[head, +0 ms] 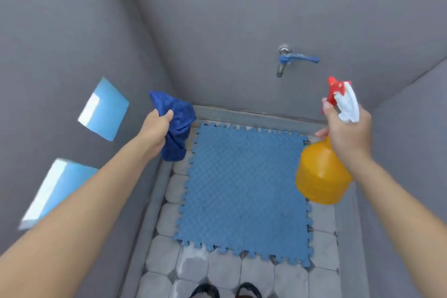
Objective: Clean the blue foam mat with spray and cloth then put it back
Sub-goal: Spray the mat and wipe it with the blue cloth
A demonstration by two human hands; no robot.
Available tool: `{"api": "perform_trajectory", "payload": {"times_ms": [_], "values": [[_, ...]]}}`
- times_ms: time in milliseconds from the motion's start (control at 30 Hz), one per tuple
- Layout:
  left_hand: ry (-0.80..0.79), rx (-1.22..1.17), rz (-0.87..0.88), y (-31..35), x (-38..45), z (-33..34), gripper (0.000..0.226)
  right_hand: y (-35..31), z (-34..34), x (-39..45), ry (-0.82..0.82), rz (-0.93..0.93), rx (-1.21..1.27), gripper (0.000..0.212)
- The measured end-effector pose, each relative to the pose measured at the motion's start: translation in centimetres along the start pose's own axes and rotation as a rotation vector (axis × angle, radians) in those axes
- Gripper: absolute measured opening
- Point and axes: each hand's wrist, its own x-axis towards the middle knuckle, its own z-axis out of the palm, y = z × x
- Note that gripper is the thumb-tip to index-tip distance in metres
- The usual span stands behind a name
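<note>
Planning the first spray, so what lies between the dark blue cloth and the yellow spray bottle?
In the head view, only the far edge of the blue foam mat lies between cloth and bottle.

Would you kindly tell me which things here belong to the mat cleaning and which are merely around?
Belong to the job:
blue foam mat, flat on the floor
blue cloth, held in the left hand
orange spray bottle, held in the right hand

Just around:
wall tap
two blue wall openings
tiled floor
</note>
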Motion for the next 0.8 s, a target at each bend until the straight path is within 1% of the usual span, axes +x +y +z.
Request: {"api": "perform_trajectory", "payload": {"times_ms": [67, 100, 200, 300, 333, 367, 400, 433, 467, 500, 567, 633, 667, 733, 800], "values": [[0.021, 0.095, -0.005, -7.0, 2.4, 0.0, 0.024, 7.4, 2.3, -2.1, -0.035, 0.047, -0.003, 0.034], [0.031, 0.156, -0.011, -10.6, 3.5, 0.4, 0.027, 10.8, 3.5, -3.1, -0.055, 0.064, -0.007, 0.031], [0.053, 0.278, -0.012, -20.6, 6.0, 2.1, 0.034, 20.2, 8.1, -5.8, -0.1, 0.095, -0.027, 0.007], [0.129, 0.328, 0.024, -29.7, 8.7, 4.2, 0.025, 27.8, 13.2, -6.9, -0.169, 0.101, -0.127, 0.01], [0.154, 0.373, 0.076, -32.6, 9.5, 5.0, 0.019, 29.9, 14.7, -7.0, -0.201, 0.099, -0.169, 0.014], [0.155, 0.431, 0.166, -35.3, 10.3, 5.6, 0.016, 31.7, 16.2, -7.0, -0.231, 0.101, -0.214, 0.021], [0.109, 0.494, 0.271, -37.9, 11.0, 6.3, 0.018, 33.2, 17.5, -6.9, -0.254, 0.109, -0.257, 0.025], [0.031, 0.577, 0.393, -40.5, 11.9, 7.0, 0.025, 34.4, 18.7, -6.8, -0.269, 0.114, -0.288, 0.026], [-0.073, 0.647, 0.482, -43.2, 13.2, 7.7, 0.032, 35.5, 19.9, -6.6, -0.279, 0.113, -0.305, 0.025], [-0.166, 0.771, 0.547, -45.4, 14.4, 8.4, 0.041, 36.3, 20.9, -6.4, -0.286, 0.111, -0.312, 0.024], [-0.253, 0.996, 0.517, -48.0, 15.5, 9.6, 0.058, 37.4, 22.5, -6.5, -0.302, 0.102, -0.314, 0.022], [-0.287, 1.22, 0.523, -48.8, 15.6, 10.4, 0.063, 37.9, 23.6, -6.8, -0.319, 0.06, -0.359, 0.019], [-0.291, 1.285, 0.532, -49.0, 15.6, 10.4, 0.064, 37.9, 24.0, -6.9, -0.327, 0.04, -0.394, 0.018], [-0.318, 1.322, 0.502, -48.7, 15.0, 10.1, 0.064, 37.7, 24.4, -7.4, -0.337, 0.034, -0.452, 0.021], [-0.286, 1.344, 0.482, -48.8, 15.2, 10.2, 0.064, 37.6, 24.8, -8.0, -0.355, 0.041, -0.48, 0.025]]}}
